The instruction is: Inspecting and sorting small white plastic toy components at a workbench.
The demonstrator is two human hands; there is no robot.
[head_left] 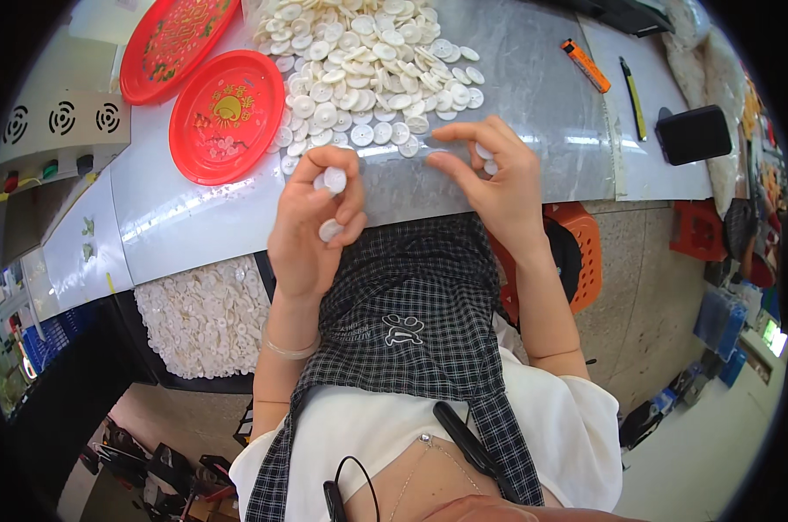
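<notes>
My left hand [307,226] is raised over the table's front edge with fingers curled. A small round white plastic piece [334,180] is pinched near its fingertips, and a second one [329,230] sits by the lower fingers. To the right, my right hand [502,178] has its thumb and index finger apart with nothing seen between them. Its other fingers are curled around a couple of white pieces [489,165], partly hidden. Beyond both hands lies a large heap of white plastic discs [359,78], with single discs spread along its near edge.
Two red plates [185,139] with printed patterns lie left of the heap. At the right are an orange box [585,66], a yellow-black cutter knife [633,100] and a black phone [694,135]. A black bin of small white parts [204,317] stands below the table's left front. An orange stool [585,252] is at right.
</notes>
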